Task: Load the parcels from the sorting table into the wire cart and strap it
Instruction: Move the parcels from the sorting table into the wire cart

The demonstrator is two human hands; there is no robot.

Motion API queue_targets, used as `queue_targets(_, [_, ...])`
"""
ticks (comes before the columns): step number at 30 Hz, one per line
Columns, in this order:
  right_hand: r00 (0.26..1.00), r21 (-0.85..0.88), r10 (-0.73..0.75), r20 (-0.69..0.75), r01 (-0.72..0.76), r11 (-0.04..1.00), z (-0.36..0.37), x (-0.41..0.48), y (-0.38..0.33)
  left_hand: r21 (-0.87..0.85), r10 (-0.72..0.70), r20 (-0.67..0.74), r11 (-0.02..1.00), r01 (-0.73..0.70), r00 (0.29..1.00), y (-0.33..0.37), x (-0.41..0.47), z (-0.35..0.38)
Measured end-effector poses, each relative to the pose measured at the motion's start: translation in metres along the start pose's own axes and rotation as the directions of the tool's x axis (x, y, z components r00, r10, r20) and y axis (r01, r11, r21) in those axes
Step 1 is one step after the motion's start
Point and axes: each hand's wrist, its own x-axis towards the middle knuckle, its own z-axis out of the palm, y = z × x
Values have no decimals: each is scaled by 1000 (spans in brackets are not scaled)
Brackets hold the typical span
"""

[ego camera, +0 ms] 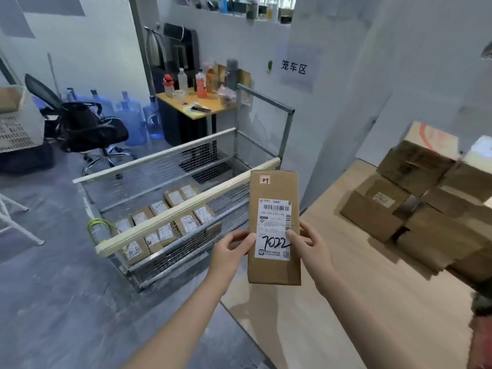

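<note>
A person holds a long, narrow cardboard parcel [274, 227] in the air above the left edge of the pale wooden surface [346, 283], just beside the near end of the wire cart [186, 206]. Its white shipping label [274, 209] faces the camera.

The left hand [231, 251] pinches the parcel's left long edge and the right hand [308, 249] pinches the right one. Each thumb lies on the labelled face, and the fingers are mostly hidden behind the box. Nothing supports the parcel from below.

On the cart's floor, parcels [159, 207] already lie flat in two rows with their labels up. A stack of brown boxes [415, 209] waits toward the far right corner of the surface. A yellow-green loop [98, 227] hangs at the cart's near-left corner, though it is unclear whether this is the strap.

The parcel looks stiff, with square corners and flat sides that show no bowing under the grip. A fingertip pinch on each side carries it, so it is probably light. How fragile the contents are cannot be told.

Because the parcel is long, a grip near one end would likely let the far end swing or dip. The two long edges close to the middle look like the safest places to hold it. The glossy label may be slicker than the bare cardboard beside it. To match the rows in the cart, the parcel would probably be lowered flat over the rail with its label up.
</note>
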Motion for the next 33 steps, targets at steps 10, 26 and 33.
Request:
queue_targets(10, [988, -51, 11, 151, -3, 999, 235, 58, -42, -14, -20, -211, 1000, 18, 977, 18, 84, -208])
queue_targets(26, [838, -107, 10, 545, 57, 993, 478, 117, -86, -82, -35, -608, 996, -19, 793, 31, 133, -412])
queue_targets(33, [796, 19, 4, 606, -20, 1000, 514, 194, -117, 22, 28, -661, 1000, -18, 750, 75, 204, -428])
